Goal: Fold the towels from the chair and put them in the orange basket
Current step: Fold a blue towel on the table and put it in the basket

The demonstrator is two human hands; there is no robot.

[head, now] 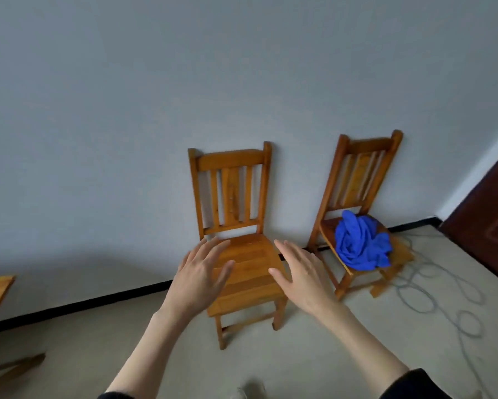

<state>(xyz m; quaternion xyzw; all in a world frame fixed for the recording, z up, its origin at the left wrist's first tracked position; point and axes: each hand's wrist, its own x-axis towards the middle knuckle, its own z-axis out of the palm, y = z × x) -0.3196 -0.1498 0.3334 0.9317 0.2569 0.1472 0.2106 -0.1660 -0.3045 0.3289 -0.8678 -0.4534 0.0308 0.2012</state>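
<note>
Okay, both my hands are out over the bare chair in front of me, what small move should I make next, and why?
Probably swing the right hand over to the blue towel, crumpled in a heap on the seat of the right-hand chair. Both hands are open and hold nothing, the left hand too, and the near chair under them carries no towel. No orange basket is in view.

Both hands are reaching forward with fingers spread, the left hand [201,273] and right hand [302,276] hovering over the near chair [243,263]. A crumpled blue towel [361,241] is lying on the far chair [357,180] by the wall. A cable [431,286] is looping across the floor.
</note>
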